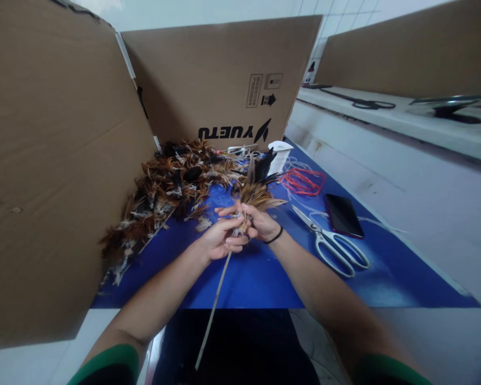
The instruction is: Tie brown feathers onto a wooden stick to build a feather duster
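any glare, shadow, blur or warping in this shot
Head view: pale glare on the blue tabletop near the scissors; head view: shadow darkens the left side of the printed cardboard panel; head view: the near-left cardboard wall looks stretched, as through a wide lens; head view: left hand, right hand and feather bunch slightly soft.

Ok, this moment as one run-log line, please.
left hand: holding feather bundle | right hand: holding feather bundle | stick: projecting toward wearer | scissors: on blue table
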Demonstrator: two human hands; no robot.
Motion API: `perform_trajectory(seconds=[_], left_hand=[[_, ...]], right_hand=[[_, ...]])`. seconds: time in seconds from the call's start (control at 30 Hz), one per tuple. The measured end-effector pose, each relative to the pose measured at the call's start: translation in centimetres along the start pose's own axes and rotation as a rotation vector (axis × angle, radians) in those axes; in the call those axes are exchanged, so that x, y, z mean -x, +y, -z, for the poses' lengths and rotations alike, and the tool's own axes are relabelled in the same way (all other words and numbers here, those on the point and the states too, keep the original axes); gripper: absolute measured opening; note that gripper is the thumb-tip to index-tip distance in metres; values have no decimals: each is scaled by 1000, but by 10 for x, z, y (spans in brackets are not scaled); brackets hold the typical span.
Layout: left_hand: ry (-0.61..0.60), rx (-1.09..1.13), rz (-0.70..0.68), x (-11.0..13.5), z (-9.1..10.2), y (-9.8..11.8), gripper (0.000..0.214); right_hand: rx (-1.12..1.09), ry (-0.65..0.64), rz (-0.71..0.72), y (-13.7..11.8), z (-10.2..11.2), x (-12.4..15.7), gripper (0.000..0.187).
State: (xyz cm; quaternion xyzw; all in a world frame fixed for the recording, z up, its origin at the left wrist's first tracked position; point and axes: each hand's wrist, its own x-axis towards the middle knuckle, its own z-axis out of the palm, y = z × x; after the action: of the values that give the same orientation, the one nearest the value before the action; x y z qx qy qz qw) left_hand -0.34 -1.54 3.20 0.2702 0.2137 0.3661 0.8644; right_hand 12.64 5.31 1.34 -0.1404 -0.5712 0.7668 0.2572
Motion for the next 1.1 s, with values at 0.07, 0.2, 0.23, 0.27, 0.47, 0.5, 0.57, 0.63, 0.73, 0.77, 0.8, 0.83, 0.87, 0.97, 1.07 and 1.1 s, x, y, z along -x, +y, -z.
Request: perform_trajectory(seconds=[0.07,0.2,0.23,0.27,0.47,0.5,0.57,0.63,0.73,0.77,0.8,0.83,0.87,0.97,1.07,1.1], left_hand=[[2,-5,-6,1,0,0,21],[16,-61,-37,3,-1,-1,19],[17,-81,-46,3,-1,-1,19],[19,-100,-55,3,-1,-2,19],[74,-254,-122,3,1,-1,33],[100,-286,-148,3,2,1,35],[168,-346,-212,4,3,5,38],[241,-391,-273,6,5,11,40],[336,-426,-337,11,9,22,43],[374,-430,-358,13,10,26,45],[414,-432,-379,14,11,29,45],[456,-432,-403,16,12,32,46],[491,-431,-420,17,13,34,46],[572,-433,-464,19,17,39,41],[650,-453,-460,18,22,40,36],[667,-461,-454,17,23,40,34]], right_hand=[[-14,-8,17,-1,-2,0,41],[-105,-31,107,0,-2,0,30],[-113,-30,106,0,-2,0,29],[-111,-31,90,1,-1,-1,29],[-150,35,25,5,-2,-4,36],[-160,46,25,6,-2,-5,37],[-160,63,23,6,-1,-7,41],[-130,111,34,5,2,-8,41],[-8,293,30,-2,11,-8,33],[47,375,30,-5,16,-7,30],[103,459,39,-8,21,-7,28],[164,543,59,-11,27,-5,25],[232,622,83,-14,34,-4,22],[557,837,144,-21,58,2,11],[1008,927,131,-25,76,11,5],[1127,912,102,-25,79,13,8]])
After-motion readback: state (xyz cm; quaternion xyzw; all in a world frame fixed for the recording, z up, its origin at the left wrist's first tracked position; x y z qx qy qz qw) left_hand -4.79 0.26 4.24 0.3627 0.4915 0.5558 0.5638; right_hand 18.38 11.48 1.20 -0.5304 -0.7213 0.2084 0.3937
